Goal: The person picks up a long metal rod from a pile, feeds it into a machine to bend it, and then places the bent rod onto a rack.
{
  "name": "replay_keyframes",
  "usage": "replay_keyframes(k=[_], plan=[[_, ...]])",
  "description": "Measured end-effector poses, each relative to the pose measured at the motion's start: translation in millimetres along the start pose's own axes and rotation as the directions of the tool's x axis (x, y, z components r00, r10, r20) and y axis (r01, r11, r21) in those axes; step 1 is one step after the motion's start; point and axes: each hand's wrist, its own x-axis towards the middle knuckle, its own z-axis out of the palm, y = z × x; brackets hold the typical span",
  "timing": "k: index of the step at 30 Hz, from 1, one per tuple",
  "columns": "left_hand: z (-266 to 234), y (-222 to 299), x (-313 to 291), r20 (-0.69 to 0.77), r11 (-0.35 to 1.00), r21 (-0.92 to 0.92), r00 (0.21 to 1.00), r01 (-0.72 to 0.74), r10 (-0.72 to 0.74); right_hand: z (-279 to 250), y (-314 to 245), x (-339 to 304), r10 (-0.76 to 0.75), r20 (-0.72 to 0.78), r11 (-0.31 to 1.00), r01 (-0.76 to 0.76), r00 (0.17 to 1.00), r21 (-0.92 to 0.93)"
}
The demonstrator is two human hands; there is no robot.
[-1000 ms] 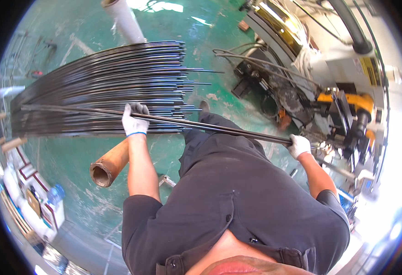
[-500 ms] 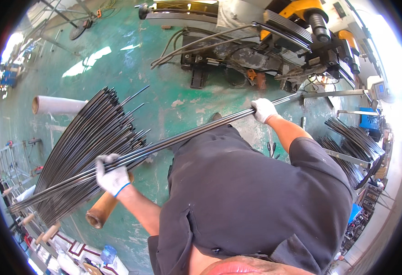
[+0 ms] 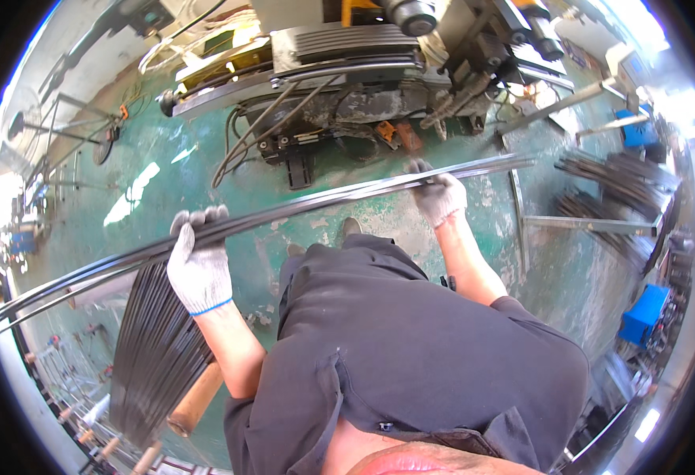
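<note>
A bundle of long dark metal rods [image 3: 308, 207] stretches across in front of me, its left end lower and nearer than its right. My left hand [image 3: 201, 261], in a white knit glove with a blue cuff edge, is closed round the bundle left of the middle. Nearer its right end, my right hand [image 3: 439, 196] grips the rods too, also gloved and a little blurred. Below the left part of the bundle lies a large stack of similar rods [image 3: 153, 348], partly hidden by my left hand and forearm.
A machine with a ribbed block [image 3: 347, 43] and cables stands ahead. A metal frame [image 3: 593, 226] bears more dark rods [image 3: 616, 186] at right, with a blue box [image 3: 645, 314] nearer. A brown cardboard tube [image 3: 195, 400] lies under the stack at left.
Both hands have carried the rods forward, away from the stack at left and toward the machine. My view has turned to the left, and my body has shifted with it.
</note>
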Motion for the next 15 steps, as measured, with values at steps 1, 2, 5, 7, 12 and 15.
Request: replay_keyframes(k=[1,2,5,7,12,15], plan=[[15,-7,13,0.005,0.999,0.042,1.0,0.028,-0.029,1,-3,4,-0.033,0.105,0.999,0.033,0.994,0.006],[17,-8,30,0.15,0.997,0.046,0.987,0.054,-0.061,9,-12,1,-0.03,0.144,0.999,0.028,0.989,0.015],[36,-2,59,0.184,0.994,0.092,0.98,0.059,-0.075,32,-51,3,-0.121,0.163,0.991,0.108,0.979,0.083],[48,-14,82,0.212,0.989,0.147,0.976,0.029,-0.06,64,-58,-11,-0.13,0.147,0.99,0.122,0.981,0.065],[81,-77,120,0.309,0.98,0.197,0.949,0.002,-0.064,138,-8,-54,-0.163,0.196,0.986,0.165,0.967,0.01],[91,-105,139,0.296,0.981,0.194,0.952,0.024,-0.082,145,8,-19,-0.259,0.202,0.961,0.273,0.944,-0.044]])
